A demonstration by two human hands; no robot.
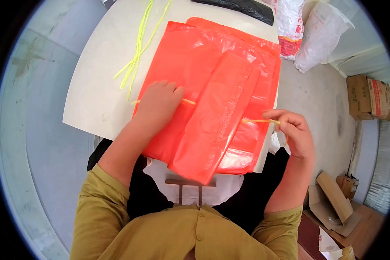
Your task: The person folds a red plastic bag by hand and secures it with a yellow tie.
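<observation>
A stack of red plastic bags (190, 65) lies on the pale tabletop, with a folded red bag (221, 112) on top reaching past the near edge. My left hand (160, 102) rests on the left side of the stack, fingers curled down over a yellow string (188, 102) whose ends stick out on both sides of the hand. At the right edge, my right hand (294, 130) pinches the end of a yellow string (258, 121) between thumb and fingers. That string runs leftward to the folded bag's edge; whether it joins the piece under my left hand is hidden.
Loose yellow-green strings (138, 47) lie on the table (97, 65) to the left. A black plastic roll (242, 9) sits at the far edge. White sacks (323, 37) stand on the floor beyond, with cardboard boxes (364, 97) at right and an opened carton (333, 203) lower right.
</observation>
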